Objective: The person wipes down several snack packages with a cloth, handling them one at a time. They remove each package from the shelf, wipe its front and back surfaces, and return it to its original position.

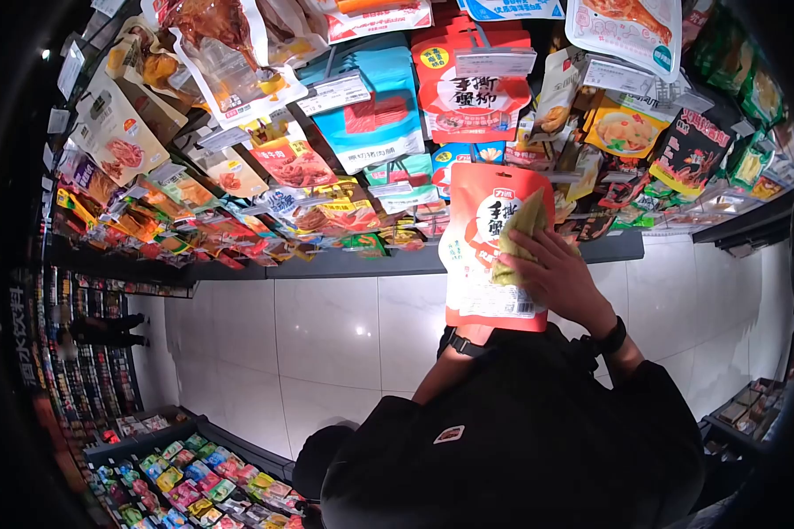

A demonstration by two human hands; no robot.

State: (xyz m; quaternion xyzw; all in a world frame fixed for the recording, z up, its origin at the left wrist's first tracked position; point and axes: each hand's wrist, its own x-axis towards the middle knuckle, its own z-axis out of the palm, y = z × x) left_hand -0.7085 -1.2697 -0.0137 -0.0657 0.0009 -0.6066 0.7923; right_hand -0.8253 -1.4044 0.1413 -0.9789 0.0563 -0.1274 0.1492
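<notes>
A red and white snack bag (pixel 472 256) with large black lettering hangs upright in front of my body, away from the shelf. My left hand (pixel 475 334) holds it from behind and below; the bag hides nearly all of that hand, its fingers included. On the bag's front right side, my right hand (pixel 556 271) presses a folded yellow-green cloth (pixel 522 236) flat against the printed surface. The fingers lie over the cloth, gripping it. Both wrists wear dark bands. Similar red bags (pixel 472 97) hang on a hook just beyond.
A hanging display of snack packets spans the front, with blue bags (pixel 370 110) and a vacuum-packed drumstick (pixel 225 53) close by. A dark shelf edge (pixel 344 263) runs below it. Pale floor tiles (pixel 326 344) lie beneath. A bin of colourful packets (pixel 194 480) stands lower left; another person (pixel 106 331) is farther left.
</notes>
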